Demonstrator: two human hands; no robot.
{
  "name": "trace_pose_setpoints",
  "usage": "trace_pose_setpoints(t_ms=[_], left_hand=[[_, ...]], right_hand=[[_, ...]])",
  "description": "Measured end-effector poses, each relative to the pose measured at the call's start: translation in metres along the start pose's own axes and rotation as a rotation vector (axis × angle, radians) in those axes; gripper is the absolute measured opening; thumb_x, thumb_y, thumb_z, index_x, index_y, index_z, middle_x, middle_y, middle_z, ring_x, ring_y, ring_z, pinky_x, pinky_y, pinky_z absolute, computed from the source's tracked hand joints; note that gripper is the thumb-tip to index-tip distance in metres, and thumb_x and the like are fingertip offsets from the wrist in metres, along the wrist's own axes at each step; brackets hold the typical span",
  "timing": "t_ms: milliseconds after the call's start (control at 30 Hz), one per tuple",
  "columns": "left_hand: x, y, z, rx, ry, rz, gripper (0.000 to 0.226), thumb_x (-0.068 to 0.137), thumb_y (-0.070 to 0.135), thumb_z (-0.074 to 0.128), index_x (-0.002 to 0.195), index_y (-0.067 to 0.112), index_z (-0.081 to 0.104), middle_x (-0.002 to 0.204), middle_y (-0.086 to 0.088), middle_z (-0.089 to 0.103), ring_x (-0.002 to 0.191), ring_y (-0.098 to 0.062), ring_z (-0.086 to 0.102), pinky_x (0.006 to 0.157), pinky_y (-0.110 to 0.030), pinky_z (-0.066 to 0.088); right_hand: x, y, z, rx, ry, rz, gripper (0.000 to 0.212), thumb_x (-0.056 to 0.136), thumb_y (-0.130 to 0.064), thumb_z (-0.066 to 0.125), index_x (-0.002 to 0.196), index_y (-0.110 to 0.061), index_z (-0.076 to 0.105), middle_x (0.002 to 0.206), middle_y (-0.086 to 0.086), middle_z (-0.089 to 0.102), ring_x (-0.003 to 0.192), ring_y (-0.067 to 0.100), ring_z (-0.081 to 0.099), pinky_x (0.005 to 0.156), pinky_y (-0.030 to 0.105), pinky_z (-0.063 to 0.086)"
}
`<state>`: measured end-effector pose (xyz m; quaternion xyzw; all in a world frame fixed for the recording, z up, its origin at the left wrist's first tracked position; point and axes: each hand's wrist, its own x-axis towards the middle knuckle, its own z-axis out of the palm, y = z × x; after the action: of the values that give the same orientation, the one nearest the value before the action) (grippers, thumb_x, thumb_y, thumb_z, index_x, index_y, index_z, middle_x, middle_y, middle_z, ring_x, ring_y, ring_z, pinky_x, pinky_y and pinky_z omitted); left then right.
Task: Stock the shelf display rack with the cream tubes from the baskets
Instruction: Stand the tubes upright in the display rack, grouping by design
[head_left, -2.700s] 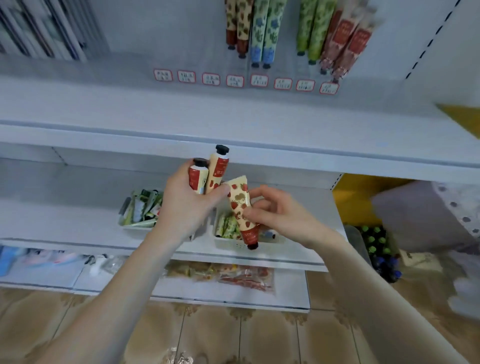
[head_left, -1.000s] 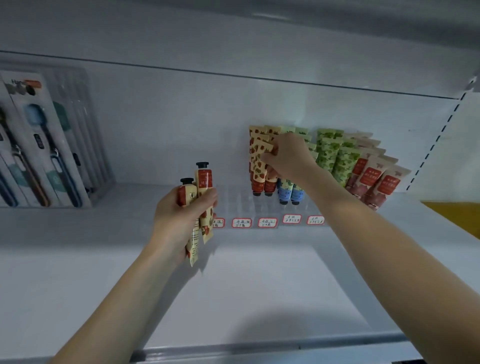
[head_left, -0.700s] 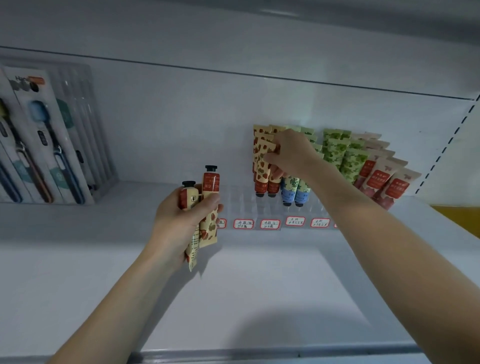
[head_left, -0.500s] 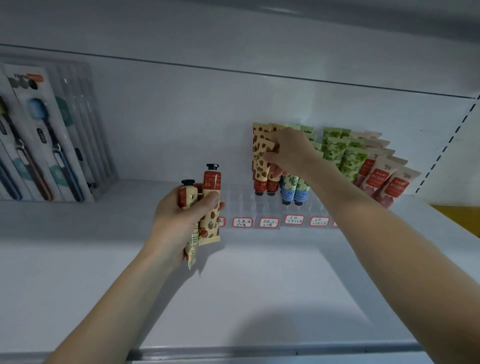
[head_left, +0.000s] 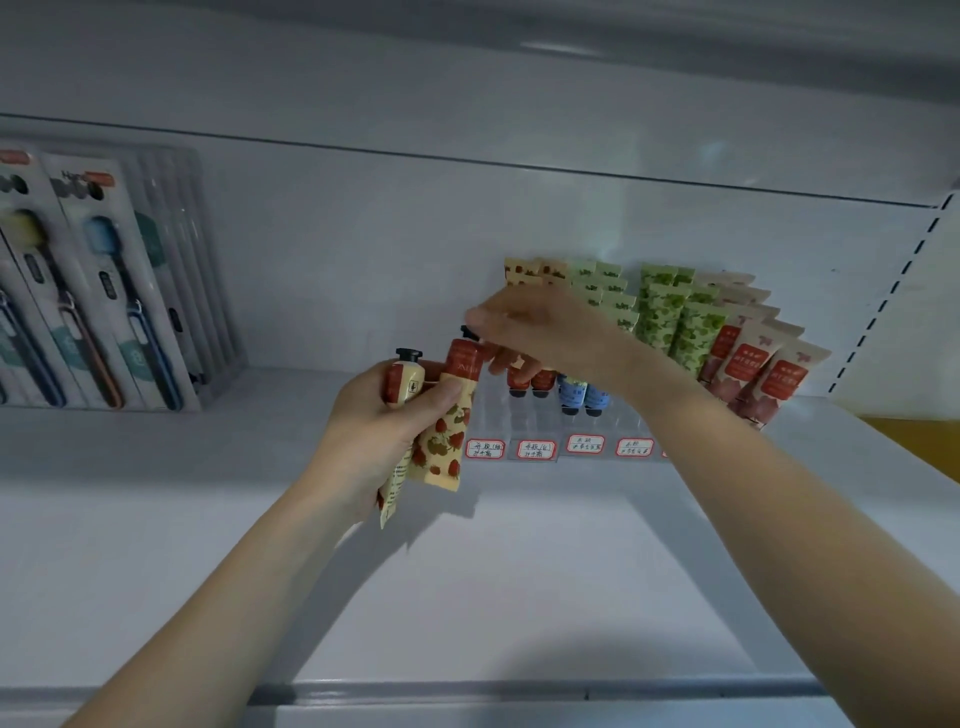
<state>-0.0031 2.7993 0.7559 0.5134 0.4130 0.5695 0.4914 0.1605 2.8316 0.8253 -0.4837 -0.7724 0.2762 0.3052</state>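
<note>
My left hand (head_left: 374, 431) grips two cream tubes upright with their black caps up: a taller strawberry-print tube (head_left: 447, 431) and a shorter one (head_left: 402, 382) behind it. My right hand (head_left: 540, 332) is blurred and holds nothing; its fingers stretch out over the taller tube's cap. Behind it the clear display rack (head_left: 613, 415) stands against the shelf's back wall. The rack holds rows of strawberry tubes (head_left: 524, 270), green leaf-print tubes (head_left: 670, 312) and red-labelled tubes (head_left: 748, 364), all cap down. The baskets are out of view.
Red-bordered price labels (head_left: 535, 449) line the rack's front. Packs of toothbrushes (head_left: 104, 291) lean at the far left of the white shelf (head_left: 467, 597). The shelf's front lip (head_left: 519, 693) runs below my arms, and another shelf hangs overhead.
My right hand let go of the strawberry tube it set in the rack and swung left to the tubes in my left hand. My left hand rose a little.
</note>
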Motion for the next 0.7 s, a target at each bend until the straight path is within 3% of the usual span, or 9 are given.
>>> trace_pose_setpoints(t_ms=[100,233,333,433,533,633,700], left_hand=[[0.002,0.003,0.003,0.042,-0.006,0.028,0.011,0.076,0.017,0.073,0.084,0.012,0.068,0.073,-0.005,0.071,0.066,-0.023,0.067,0.061,-0.038,0.057],[0.002,0.002,0.000,0.040,0.022,0.048,0.014,0.076,0.012,0.073,0.088,0.013,0.067,0.073,0.002,0.070,0.064,-0.011,0.067,0.054,-0.020,0.052],[0.004,0.001,-0.002,-0.019,0.101,0.034,0.011,0.078,0.005,0.070,0.084,0.012,0.064,0.077,-0.002,0.069,0.069,-0.013,0.068,0.064,-0.024,0.058],[0.009,0.006,0.000,-0.047,0.134,0.073,0.011,0.080,0.003,0.069,0.085,0.011,0.062,0.082,-0.005,0.068,0.077,-0.014,0.068,0.068,-0.023,0.058],[0.013,0.010,0.010,0.064,0.129,0.160,0.011,0.080,0.005,0.069,0.081,0.014,0.063,0.085,-0.006,0.069,0.084,-0.020,0.068,0.071,-0.025,0.058],[0.013,0.013,0.026,0.175,0.101,0.236,0.016,0.079,0.003,0.070,0.075,0.017,0.062,0.079,-0.007,0.067,0.083,-0.027,0.067,0.078,-0.039,0.057],[0.012,0.013,0.033,0.171,0.092,0.244,0.017,0.080,0.003,0.070,0.075,0.017,0.060,0.078,-0.006,0.066,0.080,-0.026,0.066,0.077,-0.039,0.057]], right_hand=[[-0.006,-0.001,-0.001,0.082,-0.051,-0.037,0.009,0.088,-0.026,0.061,0.091,-0.018,0.065,0.076,-0.005,0.067,0.062,0.002,0.065,0.058,0.016,0.053],[-0.010,0.013,-0.016,0.340,0.064,0.023,0.009,0.089,-0.018,0.061,0.090,-0.012,0.067,0.084,0.005,0.070,0.075,0.013,0.069,0.071,0.022,0.057],[-0.017,0.022,-0.020,0.480,0.032,0.117,0.011,0.090,-0.012,0.057,0.093,-0.004,0.064,0.089,0.012,0.069,0.078,0.017,0.069,0.072,0.021,0.057],[-0.025,0.027,-0.022,0.264,-0.055,0.198,0.006,0.089,-0.011,0.060,0.092,-0.009,0.064,0.095,0.012,0.068,0.083,0.016,0.067,0.078,0.024,0.057],[-0.028,0.025,-0.023,-0.073,-0.150,0.117,0.009,0.083,-0.018,0.068,0.093,-0.020,0.066,0.095,-0.005,0.068,0.086,0.003,0.064,0.079,0.017,0.050],[-0.030,0.020,-0.014,-0.092,-0.133,0.015,0.012,0.081,-0.019,0.071,0.090,-0.025,0.066,0.086,-0.010,0.068,0.081,0.002,0.065,0.076,0.014,0.050],[-0.032,0.020,-0.011,-0.090,-0.128,-0.021,0.010,0.082,-0.015,0.070,0.090,-0.022,0.068,0.082,-0.007,0.068,0.076,0.004,0.065,0.070,0.014,0.049]])
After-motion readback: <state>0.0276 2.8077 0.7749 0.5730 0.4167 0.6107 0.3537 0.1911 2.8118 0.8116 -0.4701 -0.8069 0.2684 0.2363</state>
